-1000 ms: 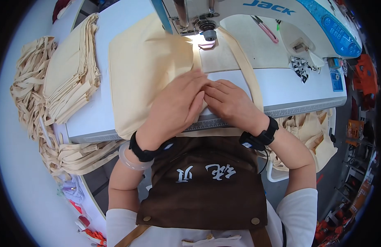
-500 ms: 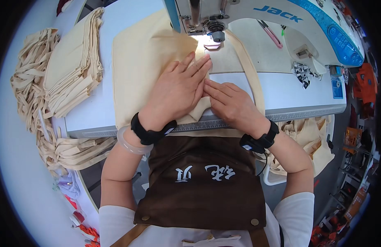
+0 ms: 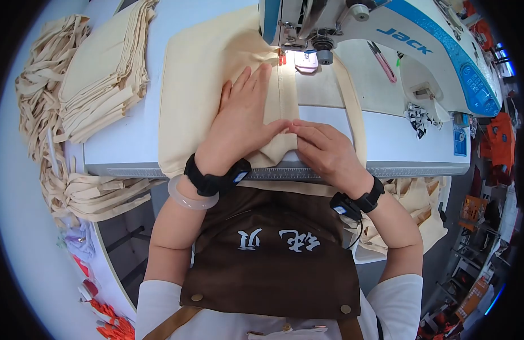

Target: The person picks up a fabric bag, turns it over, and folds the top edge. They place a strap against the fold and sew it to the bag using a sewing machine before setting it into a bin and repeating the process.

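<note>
A cream cloth piece (image 3: 194,85) lies on the white table under the head of a sewing machine (image 3: 381,34), its folded right edge by the lit needle area. My left hand (image 3: 239,116) rests flat on this cloth with fingers spread, its thumb stretched toward the folded edge. My right hand (image 3: 327,147) is closed on the cloth's edge, fingertips pinched beside my left thumb. A cream strap (image 3: 352,107) curves on the table to the right of my right hand.
Stacked cream cloth (image 3: 106,73) and bundled straps (image 3: 43,96) are at the left. Pink-handled snips (image 3: 382,62) lie behind the strap, with a crumpled black-and-white wrapper (image 3: 419,119) farther right. More cream cloth (image 3: 432,198) hangs below the table's right side.
My left hand has turned more upright and its fingers have spread, the thumb now reaching right. A longer stretch of the folded edge shows between the needle area and my hands. The view has shifted slightly.
</note>
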`<state>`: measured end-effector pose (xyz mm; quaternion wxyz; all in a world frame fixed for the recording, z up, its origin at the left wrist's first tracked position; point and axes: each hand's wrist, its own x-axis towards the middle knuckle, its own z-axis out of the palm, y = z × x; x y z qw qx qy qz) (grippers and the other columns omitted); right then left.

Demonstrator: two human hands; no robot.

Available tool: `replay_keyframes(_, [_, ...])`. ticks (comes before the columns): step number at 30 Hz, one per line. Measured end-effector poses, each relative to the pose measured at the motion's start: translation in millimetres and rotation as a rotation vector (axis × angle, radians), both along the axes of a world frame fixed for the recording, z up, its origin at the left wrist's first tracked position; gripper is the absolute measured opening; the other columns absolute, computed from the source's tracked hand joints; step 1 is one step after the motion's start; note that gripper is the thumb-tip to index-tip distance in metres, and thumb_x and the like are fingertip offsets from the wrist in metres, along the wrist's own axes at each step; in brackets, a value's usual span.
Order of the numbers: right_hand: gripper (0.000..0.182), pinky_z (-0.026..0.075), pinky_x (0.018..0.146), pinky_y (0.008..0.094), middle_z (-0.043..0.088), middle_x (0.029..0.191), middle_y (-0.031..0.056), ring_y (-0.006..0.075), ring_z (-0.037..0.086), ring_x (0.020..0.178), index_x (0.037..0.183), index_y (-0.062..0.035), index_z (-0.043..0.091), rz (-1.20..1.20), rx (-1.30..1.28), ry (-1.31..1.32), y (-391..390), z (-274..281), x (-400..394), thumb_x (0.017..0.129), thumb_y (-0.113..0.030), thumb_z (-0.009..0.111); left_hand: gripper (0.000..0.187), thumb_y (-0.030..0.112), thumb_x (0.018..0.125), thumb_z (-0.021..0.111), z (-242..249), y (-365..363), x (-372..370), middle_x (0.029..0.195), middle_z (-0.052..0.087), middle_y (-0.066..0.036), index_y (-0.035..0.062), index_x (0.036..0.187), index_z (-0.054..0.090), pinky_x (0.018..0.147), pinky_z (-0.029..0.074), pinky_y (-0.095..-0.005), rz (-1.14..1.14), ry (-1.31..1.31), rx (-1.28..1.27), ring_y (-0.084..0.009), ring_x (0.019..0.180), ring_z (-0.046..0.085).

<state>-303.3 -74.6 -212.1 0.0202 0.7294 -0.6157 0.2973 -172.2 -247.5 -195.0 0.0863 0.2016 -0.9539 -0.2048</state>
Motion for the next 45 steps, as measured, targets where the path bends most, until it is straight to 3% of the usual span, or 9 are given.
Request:
replay_keyframes(13, [0.027,0.052,0.085,0.0375,0.061,0.119,0.0102,0.0266,0.062,0.11,0.103,0.0014,0.063,-0.017,0.056,0.017,-2.6,0.8,-3.4,0.077,-0.004,0.066,0.103,0.041,0.079,0.077,3.7,-9.0,-5.9,0.15,0.038,-0.026,-0.0015,0.153,0.019,0.118,0.02,-0.0525,-0.023,-0.014,0.027,-0.0411,0.146,0.026])
replay_keyframes(20, [0.024,0.05,0.088,0.0385,0.061,0.117,0.0092,0.0271,0.059,0.117,0.1,-0.0007,0.063,-0.05,0.056,-0.003,-17.4,4.0,-13.3,0.077,-0.004,0.068,0.101,0.042,0.079,0.077,-2.6,-27.8,-22.0,0.148,0.039,-0.028,-0.0081,0.149,0.024,0.119,0.022,-0.0478,-0.026,0.027,0.004,-0.0415,0.145,0.027])
replay_keyframes(25, [0.021,0.049,0.085,0.0378,0.062,0.112,0.0066,0.025,0.06,0.11,0.096,-0.003,0.063,-0.09,0.007,0.015,-31.6,3.4,-22.2,0.076,-0.005,0.07,0.094,0.041,0.077,0.078,-9.0,-46.6,-37.4,0.143,0.044,-0.029,-0.0069,0.144,0.033,0.116,0.026,-0.0458,-0.045,0.051,-0.045,-0.0415,0.14,0.034])
replay_keyframes(28, [0.02,0.049,0.082,0.0374,0.062,0.11,0.0038,0.0236,0.059,0.104,0.095,-0.0047,0.064,-0.114,0.021,0.043,-37.7,4.0,-28.5,0.077,-0.007,0.071,0.087,0.042,0.075,0.08,-6.5,-59.0,-47.0,0.137,0.049,-0.029,-0.0094,0.134,0.041,0.115,0.025,-0.0562,-0.076,0.056,0.067,-0.0414,0.141,0.034])
replay_keyframes(31, [0.018,0.049,0.081,0.0371,0.062,0.109,0.0021,0.0232,0.059,0.102,0.095,-0.0058,0.065,-0.13,0.021,0.057,-45.6,2.9,-35.4,0.078,-0.009,0.071,0.077,0.043,0.075,0.08,-14.3,-68.2,-56.3,0.134,0.051,-0.028,-0.0098,0.122,0.049,0.112,0.029,-0.0555,-0.063,0.068,0.017,-0.0401,0.137,0.038])
replay_keyframes(34, [0.017,0.049,0.081,0.0368,0.063,0.108,0.0021,0.0235,0.058,0.102,0.096,-0.0067,0.066,-0.14,0.005,0.05,-51.5,0.4,-39.2,0.08,-0.01,0.07,0.067,0.043,0.077,0.079,-18.1,-76.7,-62.1,0.12,0.059,-0.027,-0.009,0.112,0.057,0.103,0.04,-0.0485,-0.09,0.187,0.02,-0.0376,0.124,0.051])
replay_keyframes(37, [0.017,0.05,0.082,0.0366,0.064,0.107,0.0027,0.0241,0.058,0.103,0.098,-0.0078,0.068,-0.136,-0.014,0.029,-52.6,1.3,-42.5,0.081,-0.009,0.069,0.057,0.043,0.079,0.077,28.4,-69.8,-44.9,0.101,0.065,-0.023,-0.0057,0.104,0.062,0.092,0.047,-0.0412,-0.002,0.092,0.443,-0.0334,0.107,0.061])
replay_keyframes(40, [0.02,0.05,0.084,0.0366,0.065,0.108,0.0034,0.0249,0.058,0.105,0.1,-0.0087,0.068,-0.134,-0.015,-0.045,-51.2,-1.2,-45.1,0.081,-0.008,0.068,0.039,0.02,0.083,0.074,39.5,-79.0,-23.1,0.107,0.066,-0.019,-0.0035,0.112,0.061,0.097,0.045,-0.0351,-0.206,-0.044,0.345,-0.0365,0.104,0.06])
replay_keyframes(45, [0.034,0.045,0.096,0.0417,0.064,0.11,0.0057,0.0277,0.057,0.111,0.11,-0.0097,0.065,-0.216,0.009,-0.091,-49.9,13.2,-32.4,0.076,-0.008,0.07,0.007,0.006,0.076,0.065,38.6,-55.6,0.3,0.087,0.062,-0.012,0.0008,0.079,0.061,0.097,0.046,-0.0407,-0.32,0.174,-0.255,-0.0325,0.091,0.059])
